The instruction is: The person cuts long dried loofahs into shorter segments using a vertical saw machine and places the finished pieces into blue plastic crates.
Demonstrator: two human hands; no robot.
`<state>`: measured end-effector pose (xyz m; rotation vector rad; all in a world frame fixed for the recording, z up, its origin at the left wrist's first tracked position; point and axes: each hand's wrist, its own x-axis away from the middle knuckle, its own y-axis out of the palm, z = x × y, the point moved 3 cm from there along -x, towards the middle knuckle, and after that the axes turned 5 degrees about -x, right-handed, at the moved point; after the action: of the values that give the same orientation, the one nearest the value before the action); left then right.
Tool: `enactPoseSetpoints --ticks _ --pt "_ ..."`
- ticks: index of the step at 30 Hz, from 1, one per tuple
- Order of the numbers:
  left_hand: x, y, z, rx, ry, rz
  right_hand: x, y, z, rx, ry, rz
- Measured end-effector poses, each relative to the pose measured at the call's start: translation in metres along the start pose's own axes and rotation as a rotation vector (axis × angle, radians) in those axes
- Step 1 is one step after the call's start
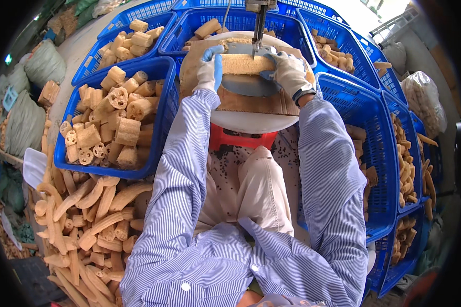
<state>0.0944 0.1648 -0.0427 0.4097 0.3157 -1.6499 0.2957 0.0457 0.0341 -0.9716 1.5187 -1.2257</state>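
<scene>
With both gloved hands, left hand [209, 69] and right hand [288, 71], we grip a loofah [241, 64] at the blade [259, 28] on the table [251, 120]; one crate [161, 110] holds cut pieces, whole gourds [87, 225] wait.

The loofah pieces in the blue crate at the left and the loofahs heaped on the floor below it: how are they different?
The crate pieces are short, stubby cylinders with cut ends showing holes; the floor loofahs are long, curved and whole. The crate pieces sit contained in the blue crate; the floor loofahs lie loose in a sprawling heap. Both are the same tan, fibrous material.
</scene>
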Motion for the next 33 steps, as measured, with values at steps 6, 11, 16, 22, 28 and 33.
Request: enactPoseSetpoints --ticks 6,11,16,22,28,33 --pt "-0.014 0.025 -0.010 0.065 -0.168 0.022 -0.014 0.001 0.016 -0.109 -0.003 -0.004" --pt "-0.043 -0.001 -0.024 -0.024 -0.021 0.191 -0.013 -0.015 0.004 -0.132 -0.076 -0.029" --pt "0.007 -0.026 0.046 -0.064 -0.255 -0.309 0.033 -0.017 0.018 -0.043 -0.153 -0.034" --pt "0.096 -0.010 0.111 -0.065 -0.434 -0.714 0.108 -0.020 -0.026 0.178 -0.328 0.151" --pt "0.096 -0.039 0.121 -0.183 -0.273 -0.740 0.096 -0.005 0.052 -0.589 -0.227 0.004" --pt "0.097 -0.067 0.119 -0.230 -0.219 -0.708 0.091 0.007 0.034 -1.213 -0.157 -0.086"
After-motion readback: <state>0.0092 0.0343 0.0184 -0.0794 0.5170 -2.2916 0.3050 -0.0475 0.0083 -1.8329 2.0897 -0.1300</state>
